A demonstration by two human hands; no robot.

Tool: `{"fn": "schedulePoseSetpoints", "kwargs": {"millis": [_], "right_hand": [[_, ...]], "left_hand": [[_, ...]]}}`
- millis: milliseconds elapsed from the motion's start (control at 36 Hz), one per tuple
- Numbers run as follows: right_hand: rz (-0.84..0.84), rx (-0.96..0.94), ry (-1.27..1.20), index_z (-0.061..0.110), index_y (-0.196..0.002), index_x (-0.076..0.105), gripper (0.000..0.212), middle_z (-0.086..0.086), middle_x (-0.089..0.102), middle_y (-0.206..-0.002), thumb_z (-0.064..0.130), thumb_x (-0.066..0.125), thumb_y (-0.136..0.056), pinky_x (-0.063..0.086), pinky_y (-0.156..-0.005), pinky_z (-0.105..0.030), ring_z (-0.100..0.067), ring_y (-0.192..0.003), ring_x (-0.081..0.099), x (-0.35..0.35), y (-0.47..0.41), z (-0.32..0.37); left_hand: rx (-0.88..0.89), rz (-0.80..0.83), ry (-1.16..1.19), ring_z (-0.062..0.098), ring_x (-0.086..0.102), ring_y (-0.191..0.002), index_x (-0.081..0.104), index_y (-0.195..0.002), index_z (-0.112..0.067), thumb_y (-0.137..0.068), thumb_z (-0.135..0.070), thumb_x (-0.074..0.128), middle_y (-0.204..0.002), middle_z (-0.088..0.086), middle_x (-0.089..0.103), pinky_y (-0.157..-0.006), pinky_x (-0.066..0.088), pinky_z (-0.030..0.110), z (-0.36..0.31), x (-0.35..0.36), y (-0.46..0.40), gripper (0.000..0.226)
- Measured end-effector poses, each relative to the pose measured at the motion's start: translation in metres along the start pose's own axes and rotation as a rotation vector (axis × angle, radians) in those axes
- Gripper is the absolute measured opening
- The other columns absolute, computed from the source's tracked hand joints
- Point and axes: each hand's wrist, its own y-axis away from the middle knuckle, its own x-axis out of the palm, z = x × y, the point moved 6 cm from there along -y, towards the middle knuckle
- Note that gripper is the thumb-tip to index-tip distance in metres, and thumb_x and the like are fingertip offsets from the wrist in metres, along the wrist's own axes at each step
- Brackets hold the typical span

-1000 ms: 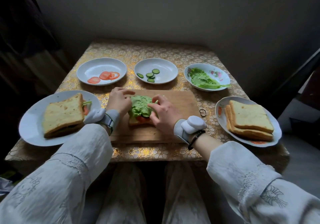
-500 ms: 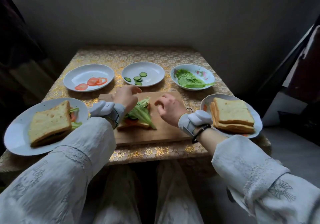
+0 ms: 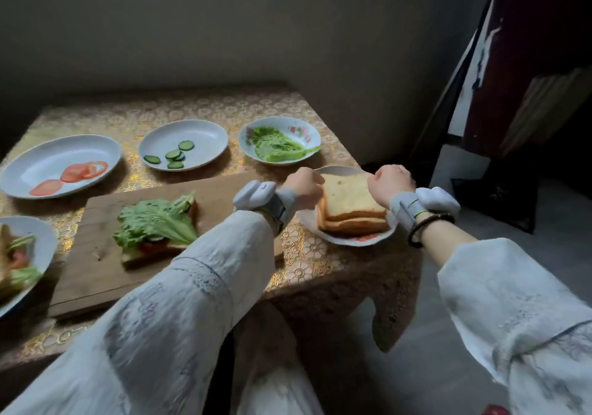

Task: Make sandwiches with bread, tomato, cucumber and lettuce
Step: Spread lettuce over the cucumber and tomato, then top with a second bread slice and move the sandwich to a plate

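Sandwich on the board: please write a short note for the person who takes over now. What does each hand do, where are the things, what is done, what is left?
Left hand and right hand: at opposite sides of the bread stack on the right plate, fingers curled at the top slice; a firm grip cannot be confirmed.
Open sandwich on the cutting board: bread, tomato, cucumber, lettuce on top, no lid slice.
Finished sandwich at the far left.
Left to do: put a slice on the open sandwich.
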Motion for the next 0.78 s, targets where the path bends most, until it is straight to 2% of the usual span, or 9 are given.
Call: {"fn": "schedulePoseSetpoints", "kwargs": {"millis": [83, 167, 306, 361, 472, 528, 639, 722, 778], "right_hand": [[0.104, 0.055, -0.085, 0.003, -0.093, 0.052, 0.022, -0.023, 0.056, -0.126, 0.022, 0.041, -0.095, 0.041, -0.084, -0.032, -0.035, -0.117, 0.053, 0.009, -0.006, -0.012], [0.154, 0.092, -0.190, -0.002, -0.100, 0.061, 0.031, -0.021, 0.061, -0.121, 0.025, 0.046, -0.094, 0.036, -0.076, -0.026, -0.034, -0.116, 0.055, 0.012, -0.010, -0.016], [0.190, 0.099, -0.255, 0.010, -0.083, 0.056, 0.020, -0.012, 0.054, -0.094, 0.027, 0.050, -0.092, 0.041, -0.078, -0.028, -0.024, -0.091, 0.051, 0.016, -0.014, -0.018], [0.185, 0.120, -0.270, 0.007, -0.083, 0.056, 0.024, -0.017, 0.057, -0.100, 0.028, 0.050, -0.092, 0.040, -0.076, -0.028, -0.025, -0.096, 0.054, 0.017, -0.016, -0.019], [0.167, 0.212, -0.329, -0.003, -0.125, 0.051, 0.046, -0.018, 0.055, -0.129, 0.031, 0.051, -0.094, 0.044, -0.093, -0.032, -0.033, -0.120, 0.053, 0.014, -0.016, -0.022], [0.189, 0.267, -0.395, -0.003, -0.125, 0.050, 0.048, -0.018, 0.056, -0.127, 0.032, 0.054, -0.092, 0.046, -0.097, -0.035, -0.033, -0.117, 0.055, 0.014, -0.013, -0.024], [0.254, 0.334, -0.576, 0.003, -0.125, 0.053, 0.051, -0.014, 0.062, -0.121, 0.030, 0.059, -0.081, 0.050, -0.098, -0.042, -0.030, -0.111, 0.060, 0.020, -0.016, -0.029], [0.273, 0.343, -0.620, 0.004, -0.123, 0.055, 0.049, -0.013, 0.064, -0.117, 0.026, 0.058, -0.079, 0.051, -0.096, -0.041, -0.029, -0.108, 0.063, 0.024, -0.020, -0.032], [0.286, 0.339, -0.628, 0.003, -0.118, 0.057, 0.046, -0.012, 0.066, -0.113, 0.028, 0.059, -0.080, 0.052, -0.095, -0.041, -0.028, -0.104, 0.064, 0.020, -0.015, -0.027]], "left_hand": [[-0.056, 0.029, 0.037, 0.027, 0.061, -0.098, 0.058, -0.122, -0.002, -0.088, 0.004, 0.039, -0.124, 0.015, 0.057, -0.089, 0.056, 0.037, -0.002, 0.017, -0.009, 0.039], [-0.116, 0.013, 0.054, 0.026, 0.055, -0.096, 0.058, -0.083, -0.010, -0.087, 0.003, 0.038, -0.106, 0.013, 0.053, -0.091, 0.055, 0.042, 0.002, 0.021, -0.011, 0.024], [-0.192, 0.019, 0.180, 0.034, 0.061, -0.107, 0.058, -0.118, 0.003, -0.086, 0.003, 0.037, -0.119, 0.022, 0.059, -0.090, 0.054, 0.049, 0.012, 0.028, -0.019, 0.038], [-0.225, 0.019, 0.282, 0.029, 0.059, -0.099, 0.057, -0.120, 0.003, -0.087, 0.005, 0.035, -0.113, 0.018, 0.059, -0.091, 0.054, 0.043, 0.013, 0.030, -0.022, 0.040], [-0.317, -0.014, 0.425, 0.023, 0.053, -0.090, 0.051, -0.126, 0.001, -0.092, 0.000, 0.034, -0.096, 0.008, 0.054, -0.091, 0.052, 0.039, 0.019, 0.031, -0.024, 0.039], [-0.347, -0.024, 0.468, 0.027, 0.056, -0.097, 0.043, -0.129, 0.000, -0.092, 0.000, 0.033, -0.104, 0.010, 0.053, -0.087, 0.053, 0.038, 0.021, 0.032, -0.023, 0.038], [-0.378, -0.010, 0.548, 0.022, 0.056, -0.080, 0.037, -0.132, -0.002, -0.093, 0.003, 0.030, -0.095, 0.011, 0.051, -0.061, 0.049, 0.032, 0.021, 0.033, -0.023, 0.041], [-0.382, -0.009, 0.552, 0.024, 0.053, -0.091, 0.038, -0.132, -0.001, -0.093, 0.004, 0.029, -0.090, 0.010, 0.051, -0.073, 0.047, 0.033, 0.020, 0.032, -0.025, 0.040], [-0.386, -0.007, 0.535, 0.022, 0.056, -0.084, 0.039, -0.131, -0.001, -0.093, 0.004, 0.030, -0.084, 0.008, 0.050, -0.067, 0.049, 0.033, 0.021, 0.032, -0.027, 0.039]]}}
